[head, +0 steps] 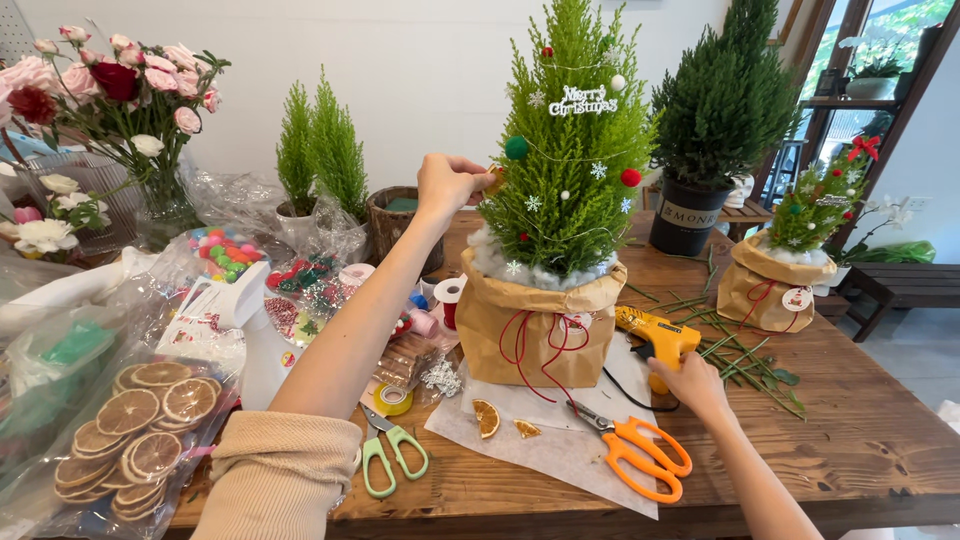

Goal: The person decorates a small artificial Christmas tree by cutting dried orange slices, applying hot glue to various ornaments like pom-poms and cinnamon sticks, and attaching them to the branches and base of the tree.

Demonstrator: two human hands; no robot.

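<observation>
Left arm stretched forward and up, elbow nearly straight, beige sleeve pushed back to the elbow, forearm bare. Left hand raised high, well above and left of the other, fingers pinched together at the tips, back of the hand toward the camera. Right arm bare, reaching forward low. Right hand palm down, fingers curled closed around a grip, wrist straight.
</observation>
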